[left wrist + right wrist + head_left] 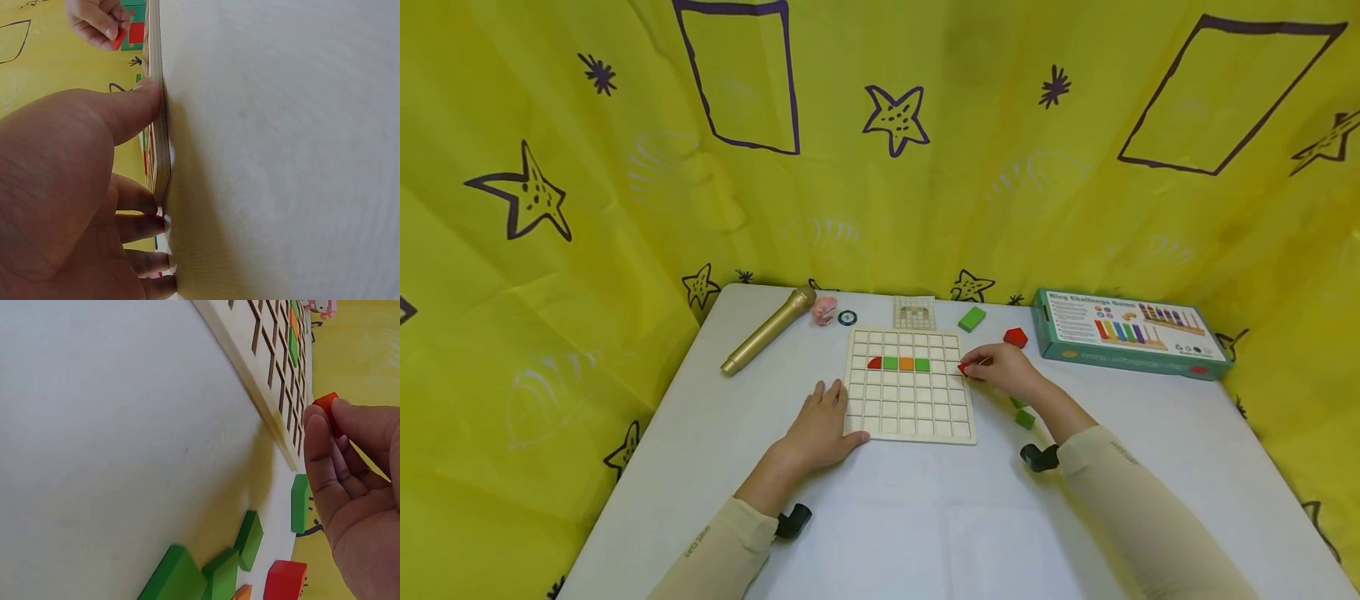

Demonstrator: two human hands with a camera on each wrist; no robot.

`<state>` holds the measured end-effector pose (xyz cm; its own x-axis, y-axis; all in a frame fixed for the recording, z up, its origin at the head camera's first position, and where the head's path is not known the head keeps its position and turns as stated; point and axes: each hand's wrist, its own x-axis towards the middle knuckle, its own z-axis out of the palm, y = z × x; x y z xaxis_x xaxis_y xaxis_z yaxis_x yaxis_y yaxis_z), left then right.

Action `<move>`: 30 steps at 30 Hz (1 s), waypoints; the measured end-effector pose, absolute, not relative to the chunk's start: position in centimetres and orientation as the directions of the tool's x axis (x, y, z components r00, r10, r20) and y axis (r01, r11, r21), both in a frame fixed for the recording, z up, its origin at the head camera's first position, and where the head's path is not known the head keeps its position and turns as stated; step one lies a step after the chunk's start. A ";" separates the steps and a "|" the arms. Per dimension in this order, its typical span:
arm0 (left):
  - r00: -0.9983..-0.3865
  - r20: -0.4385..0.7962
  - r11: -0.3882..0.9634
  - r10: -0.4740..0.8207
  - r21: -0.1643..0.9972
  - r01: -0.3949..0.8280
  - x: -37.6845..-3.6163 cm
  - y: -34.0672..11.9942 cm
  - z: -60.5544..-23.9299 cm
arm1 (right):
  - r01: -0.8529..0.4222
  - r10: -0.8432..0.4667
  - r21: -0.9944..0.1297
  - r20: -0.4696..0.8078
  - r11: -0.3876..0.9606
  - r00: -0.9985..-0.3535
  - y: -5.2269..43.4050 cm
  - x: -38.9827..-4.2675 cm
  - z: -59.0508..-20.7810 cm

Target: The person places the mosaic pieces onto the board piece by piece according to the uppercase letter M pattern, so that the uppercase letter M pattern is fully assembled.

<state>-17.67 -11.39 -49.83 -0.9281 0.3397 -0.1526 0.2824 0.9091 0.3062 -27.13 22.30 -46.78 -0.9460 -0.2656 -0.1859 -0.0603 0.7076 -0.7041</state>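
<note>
Makeshift play corner; yellow star-printed cloth (pixel 880 167) backdrop; toy-strewn white table (pixel 925 517)

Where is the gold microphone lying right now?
In the head view, the gold microphone lies at the table's far left, left of the grid board and beside a small pink toy.

The right hand (pixel 1006 369) is covering most of the small red piece (pixel 962 367). Print on the green box (pixel 1131 333) is showing too small to read.
</note>
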 end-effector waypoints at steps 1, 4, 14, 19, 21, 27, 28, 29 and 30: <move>-0.928 -0.154 0.909 0.340 0.306 0.282 -17.7 -11.4 -49.8 | -0.062 -0.270 -0.706 -0.187 0.706 -0.944 22.1 -27.2 -46.8; -0.927 -0.152 0.909 0.342 0.305 0.285 -17.6 -11.4 -49.9 | -0.058 -0.274 -0.714 -0.191 0.698 -0.942 21.5 -27.5 -46.9; -0.928 -0.150 0.910 0.341 0.302 0.285 -17.5 -11.5 -49.8 | -0.033 -0.242 -0.730 -0.183 0.683 -0.953 20.1 -28.6 -47.5; -0.929 -0.151 0.909 0.337 0.310 0.279 -17.5 -11.5 -49.8 | -0.004 -0.201 -0.735 -0.180 0.678 -0.963 19.2 -28.9 -48.1; -0.929 -0.153 0.909 0.336 0.310 0.278 -17.4 -11.5 -49.6 | 0.006 -0.186 -0.737 -0.178 0.676 -0.966 18.8 -29.0 -48.3; -0.930 -0.147 0.910 0.335 0.308 0.279 -17.4 -11.4 -49.4 | 0.047 -0.138 -0.739 -0.187 0.672 -0.973 17.6 -28.7 -48.5; -0.930 -0.145 0.908 0.337 0.310 0.281 -17.4 -11.4 -49.4 | 0.060 -0.129 -0.742 -0.195 0.668 -0.972 17.5 -28.7 -48.5; -0.930 -0.142 0.906 0.339 0.314 0.283 -17.5 -11.4 -49.5 | 0.067 -0.123 -0.742 -0.198 0.667 -0.973 17.4 -28.7 -48.5; -0.929 -0.139 0.905 0.342 0.314 0.286 -17.5 -11.4 -49.5 | 0.071 -0.116 -0.742 -0.197 0.666 -0.974 17.3 -28.6 -48.5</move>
<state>-17.51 -11.41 -49.55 -0.9294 0.3420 -0.1391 0.2861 0.9053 0.3140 -28.61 17.29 -48.49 -0.9736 -0.1158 -0.1968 0.0708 0.6664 -0.7423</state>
